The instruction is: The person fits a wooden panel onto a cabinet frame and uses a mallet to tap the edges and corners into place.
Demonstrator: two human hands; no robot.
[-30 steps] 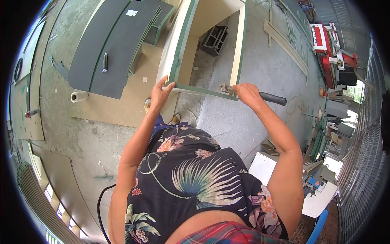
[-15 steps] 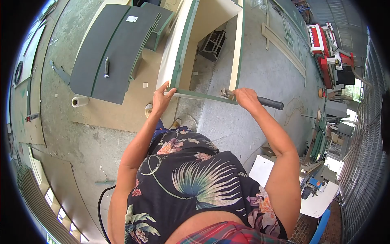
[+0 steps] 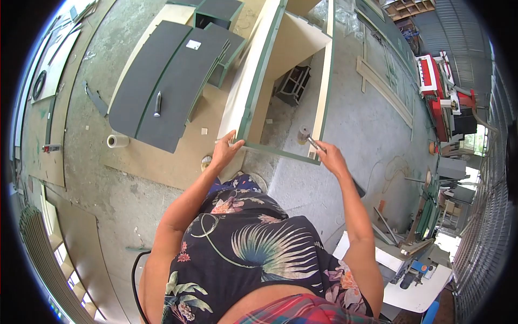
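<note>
A tall wooden frame (image 3: 251,108) with green edges stretches away in front of me. My left hand (image 3: 224,152) grips its near left corner, fingers on the outer side and thumb on the green edge. At the near right corner, my right hand (image 3: 332,159) is closed round a hammer (image 3: 313,143). Its metal head is blurred over the frame's opening, and the black end of its handle shows past my wrist. The middle of the handle is hidden by my hand and forearm.
Left of the frame, dark grey curved panels (image 3: 156,70) bear a dark tube (image 3: 158,103). A white roll (image 3: 117,141) stands on the floor. Wooden strips (image 3: 386,89) lie to the right. A white table (image 3: 426,289) with tools is at lower right.
The hammer has swung, with its head now blurred over the opening and its handle end lower. My left hand keeps its corner. The whole scene has shifted slightly down and right in view.
</note>
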